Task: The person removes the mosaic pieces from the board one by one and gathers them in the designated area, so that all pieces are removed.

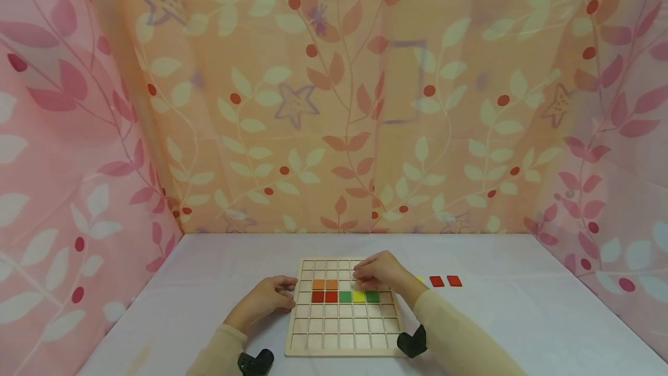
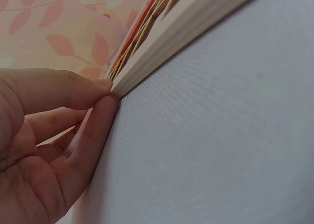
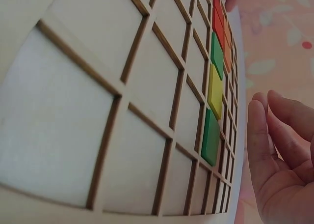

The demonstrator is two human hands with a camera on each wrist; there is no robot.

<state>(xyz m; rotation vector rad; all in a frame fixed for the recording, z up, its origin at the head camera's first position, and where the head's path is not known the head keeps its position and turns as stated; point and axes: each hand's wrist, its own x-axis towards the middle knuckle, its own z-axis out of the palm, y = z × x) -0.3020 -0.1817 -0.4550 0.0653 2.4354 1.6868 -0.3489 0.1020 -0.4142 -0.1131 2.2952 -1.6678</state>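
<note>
A pale wooden grid board (image 1: pixel 317 326) lies flat on the table. One row holds two red tiles (image 1: pixel 325 296), then a green tile (image 1: pixel 345 296), a yellow tile (image 3: pixel 215 89) and another green tile (image 3: pixel 210 138); two orange tiles (image 1: pixel 325 284) sit in the row behind. At the board's left rim, my left hand (image 2: pixel 54 121) holds the edge between thumb and fingers. My right hand (image 1: pixel 383 271) hovers over the board's far right part. Its thumb and fingertips are close together, with no tile visible between them in the right wrist view (image 3: pixel 284 150).
Right of the board lie two loose red tiles (image 1: pixel 446 281). A yellow piece (image 1: pixel 420 279) shows partly behind the right forearm. White cloth (image 1: pixel 496 295) covers the table, and patterned curtains (image 1: pixel 344 103) enclose its back and sides.
</note>
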